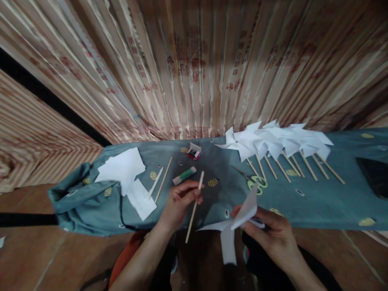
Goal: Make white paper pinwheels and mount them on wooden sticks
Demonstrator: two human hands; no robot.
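Between the thumb and fingers of my left hand is a thin wooden stick, tilted with its upper end leaning right. My right hand pinches a white paper pinwheel near its middle, its blades spreading left and downward over the table's front edge. Stick and pinwheel are apart. A glue stick with a green label lies just beyond my left hand. Behind it stands a small open red and white box with dark contents. Scissors with yellow-green handles lie beyond the pinwheel.
Several finished paper pinwheels on sticks lie in an overlapping row at the back right. White paper sheets are stacked at left, beside a loose stick and a pale pen-like thing. A dark flat object lies far right on the green cloth.
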